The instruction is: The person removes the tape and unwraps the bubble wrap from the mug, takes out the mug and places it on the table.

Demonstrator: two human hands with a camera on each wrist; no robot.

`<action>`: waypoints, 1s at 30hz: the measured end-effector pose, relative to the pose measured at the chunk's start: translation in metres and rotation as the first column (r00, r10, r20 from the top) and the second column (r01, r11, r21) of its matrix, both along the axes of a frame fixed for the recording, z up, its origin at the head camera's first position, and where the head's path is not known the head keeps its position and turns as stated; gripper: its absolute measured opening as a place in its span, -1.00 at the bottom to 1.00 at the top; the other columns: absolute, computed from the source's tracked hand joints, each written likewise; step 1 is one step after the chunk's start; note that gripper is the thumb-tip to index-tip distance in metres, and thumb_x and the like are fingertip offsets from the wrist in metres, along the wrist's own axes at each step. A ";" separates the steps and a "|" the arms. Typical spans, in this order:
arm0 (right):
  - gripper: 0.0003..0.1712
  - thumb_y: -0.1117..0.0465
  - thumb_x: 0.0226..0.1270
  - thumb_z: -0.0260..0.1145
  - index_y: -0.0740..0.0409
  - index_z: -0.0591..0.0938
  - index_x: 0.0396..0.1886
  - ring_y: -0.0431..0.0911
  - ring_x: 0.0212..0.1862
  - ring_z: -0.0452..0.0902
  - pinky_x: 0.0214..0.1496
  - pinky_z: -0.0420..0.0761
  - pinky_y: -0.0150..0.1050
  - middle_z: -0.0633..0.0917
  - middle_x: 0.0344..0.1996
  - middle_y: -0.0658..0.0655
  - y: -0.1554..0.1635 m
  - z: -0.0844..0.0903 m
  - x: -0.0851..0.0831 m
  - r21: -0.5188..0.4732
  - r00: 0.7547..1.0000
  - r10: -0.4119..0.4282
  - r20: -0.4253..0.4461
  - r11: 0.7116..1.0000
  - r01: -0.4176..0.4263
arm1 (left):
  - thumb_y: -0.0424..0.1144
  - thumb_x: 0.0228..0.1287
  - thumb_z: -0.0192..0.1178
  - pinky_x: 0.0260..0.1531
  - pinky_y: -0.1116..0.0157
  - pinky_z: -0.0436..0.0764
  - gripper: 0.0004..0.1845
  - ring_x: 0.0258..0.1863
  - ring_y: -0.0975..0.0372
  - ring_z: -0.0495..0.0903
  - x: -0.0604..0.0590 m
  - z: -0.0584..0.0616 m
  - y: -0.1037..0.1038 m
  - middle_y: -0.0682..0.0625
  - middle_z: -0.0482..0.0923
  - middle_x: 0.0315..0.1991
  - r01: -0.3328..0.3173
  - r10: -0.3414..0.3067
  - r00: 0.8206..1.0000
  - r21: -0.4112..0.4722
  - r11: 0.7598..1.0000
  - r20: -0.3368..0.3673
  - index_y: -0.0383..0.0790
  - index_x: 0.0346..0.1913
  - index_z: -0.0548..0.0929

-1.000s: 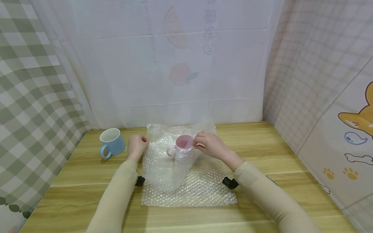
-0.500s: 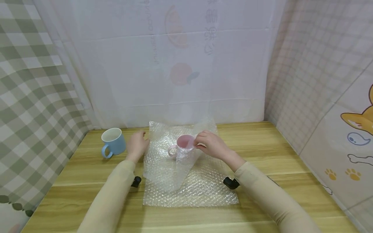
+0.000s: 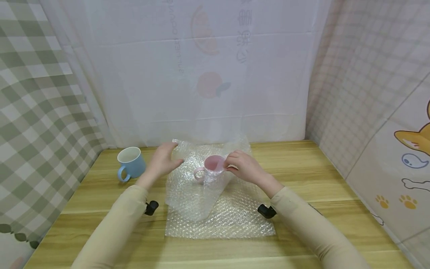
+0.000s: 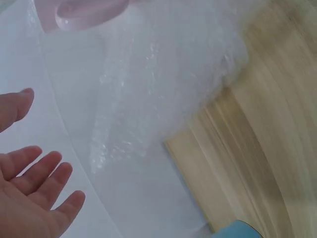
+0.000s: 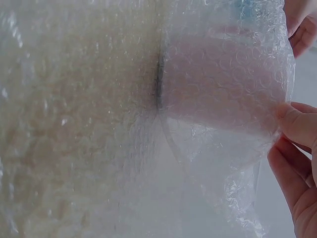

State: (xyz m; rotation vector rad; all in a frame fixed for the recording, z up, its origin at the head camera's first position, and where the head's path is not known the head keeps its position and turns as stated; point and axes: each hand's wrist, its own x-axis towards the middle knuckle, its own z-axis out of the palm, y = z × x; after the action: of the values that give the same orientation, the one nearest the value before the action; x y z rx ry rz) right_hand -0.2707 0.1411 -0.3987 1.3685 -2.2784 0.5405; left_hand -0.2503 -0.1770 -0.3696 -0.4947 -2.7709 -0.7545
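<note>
A pink mug (image 3: 213, 162) stands upright on a sheet of bubble wrap (image 3: 231, 226), its handle towards the left. A fold of the wrap covers the mug's right side and front. At the rim, my right hand (image 3: 246, 167) pinches the fold between thumb and fingers, with the pink showing through the film in the right wrist view. My left hand (image 3: 160, 161) is over the sheet's far left side, thumb and fingers spread apart. Nothing is held in the left hand (image 4: 29, 210), as the left wrist view shows.
A light blue mug (image 3: 131, 164) stands on the wooden table (image 3: 302, 168), left of the left hand. White cloth (image 3: 151, 93) hangs behind the table's far edge. Checked cloth (image 3: 43, 97) hangs at the left, and a printed one (image 3: 356, 112) at the right.
My left hand has unfolded from a loose curl at the sheet's left edge, moving slightly farther away with thumb and fingers spreading. The right hand stays at the mug's rim, holding the fold.
</note>
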 end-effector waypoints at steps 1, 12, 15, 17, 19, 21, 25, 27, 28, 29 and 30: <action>-0.80 0.37 0.04 0.54 0.11 0.68 -0.38 -0.03 -0.21 0.58 -0.08 0.58 -0.14 0.68 -0.37 0.01 0.000 0.000 0.000 0.002 1.000 -0.003 0.002 1.000 0.003 | -0.21 0.16 0.41 0.32 -0.12 0.29 -0.27 0.28 -0.25 0.35 0.001 0.001 0.002 -0.43 0.42 0.25 0.023 -0.023 1.000 -0.008 1.000 0.004 -0.54 0.30 0.39; -0.79 0.38 0.04 0.54 0.09 0.68 -0.38 -0.03 -0.21 0.57 -0.09 0.58 -0.16 0.68 -0.36 0.00 0.001 0.000 0.001 0.004 1.000 -0.013 0.007 1.000 0.013 | -0.14 -0.10 0.57 0.38 -0.11 0.18 0.03 0.35 -0.19 0.28 0.005 -0.002 0.032 -0.34 0.33 0.35 0.276 -0.272 0.961 -0.108 0.955 0.052 -0.45 0.41 0.26; -0.80 0.39 0.04 0.53 0.09 0.69 -0.38 -0.04 -0.20 0.58 -0.08 0.59 -0.16 0.69 -0.36 0.00 0.001 0.000 0.000 0.006 1.000 -0.012 0.013 1.000 0.012 | -0.14 -0.14 0.60 0.40 -0.08 0.16 0.07 0.36 -0.18 0.28 0.004 -0.004 0.039 -0.33 0.34 0.35 0.307 -0.303 0.951 -0.124 0.943 0.050 -0.44 0.43 0.25; -0.80 0.39 0.04 0.53 0.09 0.69 -0.38 -0.04 -0.20 0.57 -0.08 0.59 -0.16 0.68 -0.36 -0.01 0.001 0.000 0.000 0.006 1.000 -0.015 0.014 1.000 0.015 | -0.15 -0.15 0.60 0.40 -0.07 0.16 0.08 0.36 -0.16 0.29 0.003 -0.006 0.043 -0.32 0.35 0.35 0.319 -0.315 0.948 -0.128 0.939 0.050 -0.44 0.43 0.24; -0.79 0.39 0.03 0.54 0.09 0.69 -0.38 -0.04 -0.20 0.58 -0.08 0.59 -0.16 0.69 -0.36 -0.01 0.002 -0.001 0.000 0.006 1.000 -0.017 0.012 1.000 0.017 | -0.17 -0.15 0.61 0.40 -0.05 0.16 0.08 0.37 -0.16 0.28 0.001 -0.008 0.047 -0.32 0.34 0.36 0.323 -0.319 0.947 -0.126 0.938 0.051 -0.44 0.44 0.23; -0.79 0.39 0.04 0.54 0.09 0.69 -0.38 -0.04 -0.20 0.57 -0.08 0.59 -0.15 0.68 -0.36 -0.01 0.002 -0.001 0.000 0.008 1.000 -0.019 0.010 1.000 0.019 | -0.18 -0.15 0.61 0.41 -0.04 0.15 0.09 0.37 -0.15 0.27 -0.001 -0.011 0.049 -0.31 0.33 0.37 0.318 -0.313 0.948 -0.117 0.941 0.060 -0.42 0.44 0.23; -0.80 0.38 0.04 0.54 0.09 0.69 -0.37 -0.03 -0.19 0.58 -0.07 0.58 -0.14 0.68 -0.35 0.00 0.001 0.000 0.000 0.011 1.000 -0.013 0.007 1.000 0.013 | -0.20 -0.15 0.61 0.40 -0.04 0.18 0.07 0.38 -0.14 0.28 -0.006 -0.015 0.052 -0.29 0.32 0.38 0.317 -0.310 0.945 -0.061 0.946 0.100 -0.42 0.44 0.24; -0.80 0.37 0.05 0.54 0.10 0.69 -0.36 -0.02 -0.18 0.58 -0.05 0.58 -0.13 0.68 -0.34 0.00 0.001 0.000 0.001 0.015 1.000 -0.012 0.006 1.000 0.012 | -0.23 -0.13 0.60 0.36 -0.04 0.25 0.04 0.33 -0.14 0.34 -0.008 -0.016 0.052 -0.30 0.35 0.35 0.327 -0.322 0.939 -0.024 0.945 0.123 -0.45 0.42 0.26; -0.80 0.37 0.05 0.53 0.10 0.69 -0.35 -0.02 -0.18 0.58 -0.05 0.58 -0.13 0.69 -0.33 0.01 0.001 0.000 0.001 0.016 1.000 -0.011 0.006 1.000 0.011 | -0.24 -0.12 0.59 0.34 -0.04 0.29 0.02 0.30 -0.14 0.38 -0.009 -0.016 0.051 -0.30 0.38 0.33 0.332 -0.329 0.934 0.002 0.943 0.141 -0.45 0.41 0.27; -0.80 0.37 0.05 0.53 0.10 0.69 -0.35 -0.02 -0.17 0.58 -0.04 0.58 -0.13 0.69 -0.33 0.01 0.001 0.001 0.001 0.017 1.000 -0.009 0.010 1.000 0.009 | -0.25 -0.11 0.59 0.32 -0.04 0.33 0.00 0.27 -0.14 0.41 -0.010 -0.017 0.051 -0.31 0.40 0.31 0.338 -0.338 0.928 0.027 0.941 0.155 -0.46 0.40 0.29; -0.80 0.37 0.06 0.53 0.11 0.69 -0.35 -0.01 -0.17 0.59 -0.03 0.58 -0.13 0.69 -0.33 0.02 0.001 0.001 0.001 0.018 1.000 -0.008 0.011 1.000 0.008 | -0.26 -0.10 0.58 0.28 -0.03 0.38 -0.03 0.23 -0.15 0.45 -0.011 -0.017 0.050 -0.32 0.43 0.28 0.343 -0.347 0.922 0.049 0.938 0.170 -0.48 0.39 0.30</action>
State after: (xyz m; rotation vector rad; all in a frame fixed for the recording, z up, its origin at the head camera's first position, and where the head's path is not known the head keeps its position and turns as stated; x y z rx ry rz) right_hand -0.2697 0.1418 -0.3974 1.3677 -2.3018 0.5272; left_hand -0.2616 -0.1272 -0.3866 -0.9770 -2.8699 -0.9386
